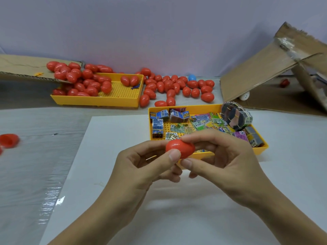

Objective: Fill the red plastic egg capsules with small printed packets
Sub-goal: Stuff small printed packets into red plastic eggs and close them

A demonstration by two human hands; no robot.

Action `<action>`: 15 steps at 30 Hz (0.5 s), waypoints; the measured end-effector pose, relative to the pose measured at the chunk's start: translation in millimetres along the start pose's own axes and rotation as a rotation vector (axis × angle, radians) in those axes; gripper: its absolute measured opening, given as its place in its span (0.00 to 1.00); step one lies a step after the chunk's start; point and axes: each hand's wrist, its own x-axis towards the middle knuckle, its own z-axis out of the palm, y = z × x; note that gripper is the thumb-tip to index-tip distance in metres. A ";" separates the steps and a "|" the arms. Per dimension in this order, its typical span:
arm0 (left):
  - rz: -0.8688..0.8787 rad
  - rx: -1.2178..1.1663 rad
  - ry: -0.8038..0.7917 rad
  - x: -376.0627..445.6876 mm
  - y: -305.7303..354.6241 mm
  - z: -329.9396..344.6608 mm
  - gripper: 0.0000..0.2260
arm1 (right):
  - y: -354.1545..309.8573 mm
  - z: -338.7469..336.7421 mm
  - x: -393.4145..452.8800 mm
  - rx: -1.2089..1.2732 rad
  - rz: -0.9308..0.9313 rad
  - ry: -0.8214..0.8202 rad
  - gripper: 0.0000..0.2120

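Note:
Both hands hold one red egg capsule (179, 147) above the white sheet, in front of the packet tray. My left hand (146, 163) pinches its left end with thumb and fingers. My right hand (219, 156) pinches its right end, index finger over the top, thumb below. The capsule looks closed; whatever is inside is hidden. The yellow tray (261, 147) behind my hands holds several small printed packets (203, 123) and banded bundles (235, 117).
A second yellow tray (99, 101) at the back left holds several red eggs, and more red eggs (177, 87) lie loose beside it. One blue egg (192, 77) sits among them. Cardboard flaps (265, 68) stand at the right. Red capsule halves (8, 140) lie at far left.

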 end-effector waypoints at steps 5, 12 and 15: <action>0.051 0.049 -0.017 0.3 0.6 -3.7 0.18 | -2.5 -1.3 1.4 0.110 0.053 0.059 0.12; 0.076 0.050 -0.054 0.6 3.4 -4.9 0.21 | -2.7 -0.7 1.9 0.073 0.053 0.068 0.13; 0.084 0.049 -0.054 1.1 2.7 -4.6 0.21 | -0.7 -0.4 1.2 0.058 0.043 0.069 0.12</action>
